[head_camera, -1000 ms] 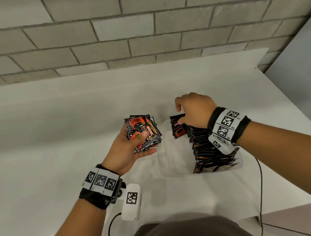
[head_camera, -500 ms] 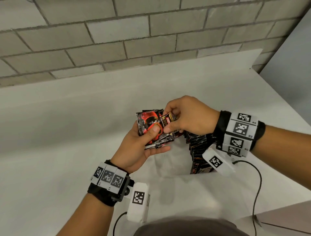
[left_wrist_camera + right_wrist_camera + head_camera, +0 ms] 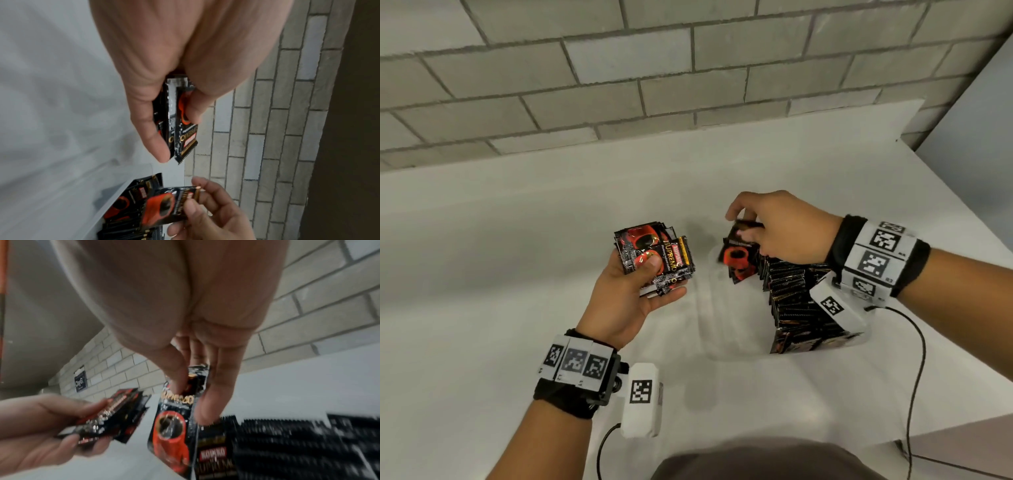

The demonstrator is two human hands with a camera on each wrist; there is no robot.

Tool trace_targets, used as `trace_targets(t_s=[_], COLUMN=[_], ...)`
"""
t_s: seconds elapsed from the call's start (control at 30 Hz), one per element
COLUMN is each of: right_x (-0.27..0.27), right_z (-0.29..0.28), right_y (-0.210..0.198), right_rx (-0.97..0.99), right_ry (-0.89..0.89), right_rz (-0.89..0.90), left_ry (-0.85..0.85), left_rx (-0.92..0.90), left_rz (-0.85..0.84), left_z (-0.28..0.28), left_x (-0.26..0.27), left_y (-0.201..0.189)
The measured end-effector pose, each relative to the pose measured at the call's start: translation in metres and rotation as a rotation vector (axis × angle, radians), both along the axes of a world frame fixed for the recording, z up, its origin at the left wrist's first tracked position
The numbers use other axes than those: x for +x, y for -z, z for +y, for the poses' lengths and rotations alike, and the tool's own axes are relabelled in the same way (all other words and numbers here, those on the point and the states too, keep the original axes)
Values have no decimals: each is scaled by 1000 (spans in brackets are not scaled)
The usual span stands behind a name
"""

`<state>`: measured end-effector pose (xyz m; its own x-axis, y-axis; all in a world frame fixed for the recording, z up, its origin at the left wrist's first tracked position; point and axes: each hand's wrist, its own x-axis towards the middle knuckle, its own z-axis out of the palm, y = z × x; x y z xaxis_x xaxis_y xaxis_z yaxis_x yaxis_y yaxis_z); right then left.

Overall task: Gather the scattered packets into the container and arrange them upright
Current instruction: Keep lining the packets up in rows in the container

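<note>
My left hand grips a stack of black-and-red coffee packets, thumb pressed on top, left of the clear plastic container. In the left wrist view the stack of packets sits between thumb and fingers. My right hand pinches a single packet by its top edge, holding it upright at the far end of the row of upright packets in the container. In the right wrist view, the single packet hangs from the fingers beside the row.
The container stands on a white table against a grey brick wall. The table's right edge lies close behind my right wrist. A cable trails from the right wrist device.
My right hand has taken one packet off the stack in my left hand and carried it right, to the far end of the row in the container. The left hand has stayed put.
</note>
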<state>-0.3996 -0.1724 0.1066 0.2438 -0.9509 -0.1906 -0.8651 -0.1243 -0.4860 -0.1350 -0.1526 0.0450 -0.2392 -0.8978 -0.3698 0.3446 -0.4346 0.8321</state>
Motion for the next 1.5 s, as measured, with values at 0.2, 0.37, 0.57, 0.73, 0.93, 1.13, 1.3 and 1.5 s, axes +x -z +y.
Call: trace_targets(t_s=[0.2, 0.37, 0.57, 0.73, 0.93, 1.13, 1.3, 1.5], right_x=[2, 1, -3, -1, -2, -4, 2, 28], right_z=[-9, -16, -19, -21, -26, -24, -13, 10], right_y=[22, 30, 32, 36, 37, 41, 16, -2], right_rx=[7, -17, 23, 24, 43, 0, -64, 193], right_ry=[55, 85, 86, 38, 27, 57, 22, 98], right_rz=[95, 225, 208, 316, 331, 316, 89, -323], left_ry=[34, 67, 88, 92, 105, 107, 108, 131], left_rx=[-2, 13, 8, 13, 10, 11, 8, -32], left_rz=[-16, -11, -22, -18, -6, -10, -10, 41], left_z=[3, 8, 8, 7, 8, 6, 5, 8], left_x=[1, -2, -3, -3, -4, -7, -9, -21], left_y=[-1, 3, 3, 4, 4, 2, -3, -12])
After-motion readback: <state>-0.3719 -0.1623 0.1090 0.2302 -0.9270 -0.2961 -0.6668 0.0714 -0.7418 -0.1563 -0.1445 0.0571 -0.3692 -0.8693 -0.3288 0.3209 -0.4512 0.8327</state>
